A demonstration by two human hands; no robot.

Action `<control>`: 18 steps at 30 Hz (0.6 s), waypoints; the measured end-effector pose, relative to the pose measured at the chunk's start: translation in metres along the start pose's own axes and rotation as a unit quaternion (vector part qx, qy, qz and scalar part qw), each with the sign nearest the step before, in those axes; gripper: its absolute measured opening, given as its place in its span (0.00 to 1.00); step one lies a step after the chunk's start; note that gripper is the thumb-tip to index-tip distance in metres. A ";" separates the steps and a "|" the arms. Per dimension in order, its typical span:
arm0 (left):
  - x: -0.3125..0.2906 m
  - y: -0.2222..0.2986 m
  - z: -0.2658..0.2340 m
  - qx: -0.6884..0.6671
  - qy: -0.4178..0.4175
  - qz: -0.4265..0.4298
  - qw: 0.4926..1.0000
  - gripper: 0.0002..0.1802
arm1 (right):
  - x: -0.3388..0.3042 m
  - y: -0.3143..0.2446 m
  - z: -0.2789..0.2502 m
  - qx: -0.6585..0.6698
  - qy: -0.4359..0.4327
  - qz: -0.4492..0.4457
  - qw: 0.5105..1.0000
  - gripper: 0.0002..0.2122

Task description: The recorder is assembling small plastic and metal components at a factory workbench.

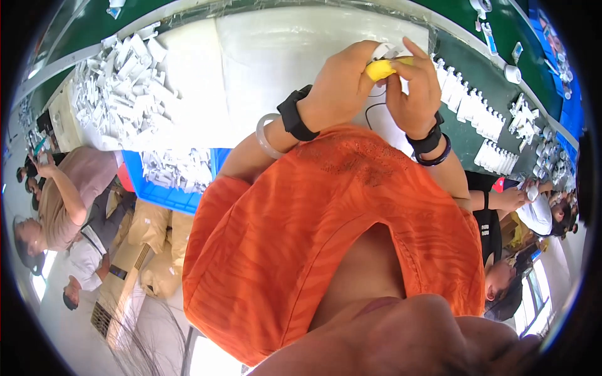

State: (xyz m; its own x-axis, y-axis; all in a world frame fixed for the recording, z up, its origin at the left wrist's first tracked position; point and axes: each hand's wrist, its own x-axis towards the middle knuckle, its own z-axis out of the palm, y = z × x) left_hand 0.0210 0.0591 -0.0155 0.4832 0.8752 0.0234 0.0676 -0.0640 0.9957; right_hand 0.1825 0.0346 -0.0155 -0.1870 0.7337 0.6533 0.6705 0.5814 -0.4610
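Both hands meet over the white work surface (pixel 269 69), in front of my orange top. My left hand (pixel 342 81) is closed round a small white plastic part (pixel 387 49) and a soft-looking yellow piece (pixel 379 70), whose exact kind I cannot make out. From the other side, my right hand (pixel 415 91) pinches the yellow piece between thumb and fingers, with its index finger raised. A thin dark cord (pixel 370 111) hangs below the hands, near the right wrist.
A heap of white plastic parts (pixel 125 81) lies to the left. Below it, a blue bin (pixel 164 195) holds more of them. Rows of white parts (pixel 473 103) stand on the green surface at right. Co-workers sit or stand on both sides, one at left (pixel 88 182).
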 end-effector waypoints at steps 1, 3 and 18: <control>0.002 -0.002 -0.002 0.000 0.003 -0.003 1.000 0.11 | 0.001 0.002 0.003 0.006 -0.011 0.012 1.000 0.14; 0.009 -0.015 -0.012 -0.016 -0.024 -0.039 0.999 0.11 | -0.003 0.018 0.012 0.009 -0.037 0.034 0.999 0.11; 0.168 -0.166 -0.270 0.083 0.162 -0.029 0.983 0.21 | 0.072 0.214 0.078 -0.260 -0.266 -0.225 0.901 0.16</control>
State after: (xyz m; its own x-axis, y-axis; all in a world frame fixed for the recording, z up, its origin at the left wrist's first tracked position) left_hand -0.1448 0.3460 -0.1528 0.1737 0.9846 0.0216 0.2404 -0.0637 0.9686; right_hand 0.2563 0.2395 -0.1138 -0.7490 0.6095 0.2597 0.6600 0.7207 0.2121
